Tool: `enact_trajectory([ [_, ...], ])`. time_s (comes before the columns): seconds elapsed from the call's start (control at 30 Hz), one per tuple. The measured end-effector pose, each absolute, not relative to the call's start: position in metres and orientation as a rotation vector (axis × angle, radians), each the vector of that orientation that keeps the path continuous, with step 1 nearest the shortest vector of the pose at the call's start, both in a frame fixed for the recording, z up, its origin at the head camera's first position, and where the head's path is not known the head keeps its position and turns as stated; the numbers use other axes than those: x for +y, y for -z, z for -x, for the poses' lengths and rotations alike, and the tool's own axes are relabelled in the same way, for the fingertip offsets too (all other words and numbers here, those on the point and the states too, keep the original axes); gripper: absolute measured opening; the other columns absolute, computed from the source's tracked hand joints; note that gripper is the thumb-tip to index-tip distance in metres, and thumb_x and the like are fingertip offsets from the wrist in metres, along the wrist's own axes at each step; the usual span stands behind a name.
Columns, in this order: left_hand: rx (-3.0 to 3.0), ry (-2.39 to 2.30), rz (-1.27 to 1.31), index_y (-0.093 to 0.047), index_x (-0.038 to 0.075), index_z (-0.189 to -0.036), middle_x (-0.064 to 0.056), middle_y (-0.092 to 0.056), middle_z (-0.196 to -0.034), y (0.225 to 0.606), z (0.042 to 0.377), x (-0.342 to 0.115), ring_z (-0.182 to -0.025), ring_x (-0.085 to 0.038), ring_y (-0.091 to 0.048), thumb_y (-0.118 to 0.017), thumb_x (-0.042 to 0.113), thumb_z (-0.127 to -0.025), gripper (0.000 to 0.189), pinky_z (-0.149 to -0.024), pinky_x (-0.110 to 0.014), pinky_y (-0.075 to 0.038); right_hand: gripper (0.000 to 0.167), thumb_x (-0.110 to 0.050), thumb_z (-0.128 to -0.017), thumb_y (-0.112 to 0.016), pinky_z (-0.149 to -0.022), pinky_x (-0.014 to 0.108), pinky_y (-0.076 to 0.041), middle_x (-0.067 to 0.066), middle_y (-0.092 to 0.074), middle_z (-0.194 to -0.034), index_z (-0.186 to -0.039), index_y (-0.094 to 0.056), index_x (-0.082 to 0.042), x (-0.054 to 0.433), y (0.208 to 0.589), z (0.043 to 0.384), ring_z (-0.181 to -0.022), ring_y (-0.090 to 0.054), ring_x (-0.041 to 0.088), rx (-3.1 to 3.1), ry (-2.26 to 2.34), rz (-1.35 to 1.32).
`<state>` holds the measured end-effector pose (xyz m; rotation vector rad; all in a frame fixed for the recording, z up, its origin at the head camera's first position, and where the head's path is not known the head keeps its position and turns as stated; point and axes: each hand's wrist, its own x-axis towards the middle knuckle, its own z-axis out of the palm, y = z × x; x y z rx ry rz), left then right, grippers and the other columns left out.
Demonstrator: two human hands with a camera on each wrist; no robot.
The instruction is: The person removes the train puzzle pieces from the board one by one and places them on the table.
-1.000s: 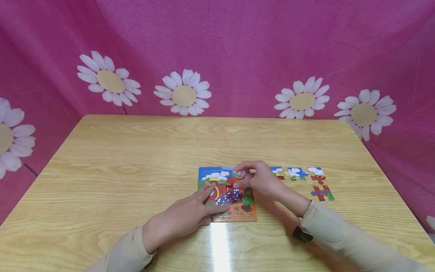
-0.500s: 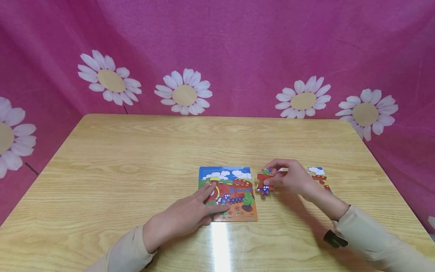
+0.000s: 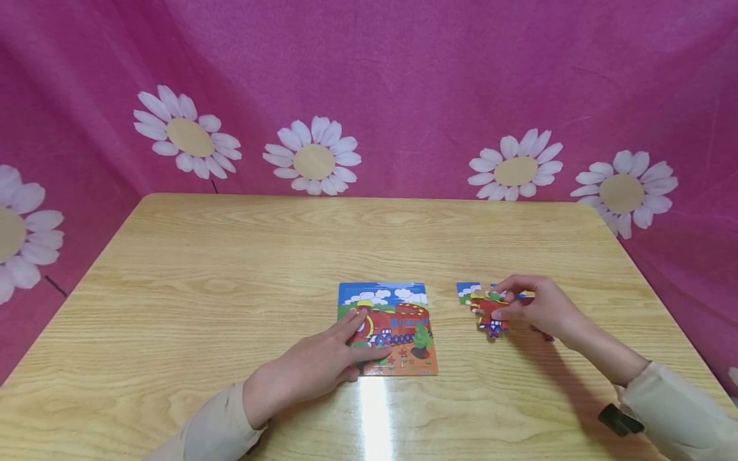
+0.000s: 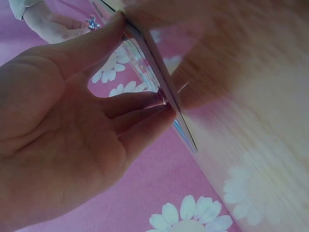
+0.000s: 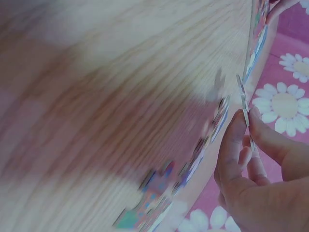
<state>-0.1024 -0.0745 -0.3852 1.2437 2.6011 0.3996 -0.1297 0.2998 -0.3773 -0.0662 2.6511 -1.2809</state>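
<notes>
1. Backdrop cloth (image 3: 403, 96): pink, printed with white daisies; hung behind the table's far edge and along both sides.
2. Table (image 3: 230, 256): wood-grained, its far corners rounded; glare is shown near the middle of the lower view.
3. Sleeves, two: beige; the right sleeve (image 3: 680, 400) is accompanied by a dark fitting at the wrist.
4. Puzzle board (image 3: 410, 320): pictured with a red train, clouds and a tree; laid flat, well in from the table's left, right and far edges.
5. Right hand (image 3: 548, 310): raised between the board and the table's right edge; a piece is pinched between thumb and fingers.
6. Left hand (image 3: 311, 365): laid across the board's near left corner, fingers extended and rested on it; nothing is clasped.
7. Loose pieces (image 3: 467, 290): laid right of the board, toward the table's right edge; partly hidden by the right hand, so the count cannot be told.
8. Held puzzle piece (image 3: 485, 305): red, with blue and white; held above the table, right of the board. Whether several are joined cannot be told.
</notes>
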Motion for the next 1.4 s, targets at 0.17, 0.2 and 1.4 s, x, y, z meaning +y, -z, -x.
enact_trajectory([
  [0.17, 2.595, -0.403, -1.23, -0.054, 0.032, -0.142, -0.024, -0.024, -0.157, 0.385, 0.103, -0.074, -0.145, -0.036, -0.021, -0.066, 0.018, -0.094, 0.051, -0.084, -0.043, -0.054, 0.034, -0.011, -0.08, -0.081, -0.048, 0.025, -0.037, 0.005, -0.05, -0.085, -0.107, -0.066, 0.003, 0.315, 0.381, 0.126, -0.066, -0.046, 0.011, 2.701, 1.207, 0.064],
  [0.2, 2.594, -0.404, -1.227, -0.054, 0.032, -0.142, -0.024, -0.023, -0.157, 0.385, 0.103, -0.074, -0.145, -0.036, -0.021, -0.066, 0.018, -0.094, 0.051, -0.085, -0.043, -0.054, 0.034, -0.011, -0.08, -0.082, -0.048, 0.025, -0.037, 0.004, -0.051, -0.084, -0.107, -0.066, 0.002, 0.317, 0.381, 0.125, -0.069, -0.046, 0.011, 2.716, 1.188, 0.065],
  [1.4, 2.624, -0.374, -1.266, -0.056, 0.03, -0.141, -0.025, -0.03, -0.154, 0.384, 0.103, -0.073, -0.144, -0.036, -0.026, -0.069, 0.02, -0.092, 0.052, -0.081, -0.042, -0.055, 0.024, -0.003, -0.074, -0.084, -0.055, 0.022, -0.043, 0.002, -0.057, -0.078, -0.093, -0.07, -0.002, 0.318, 0.392, 0.127, -0.066, -0.049, 0.012, 3.021, 0.889, 0.351],
])
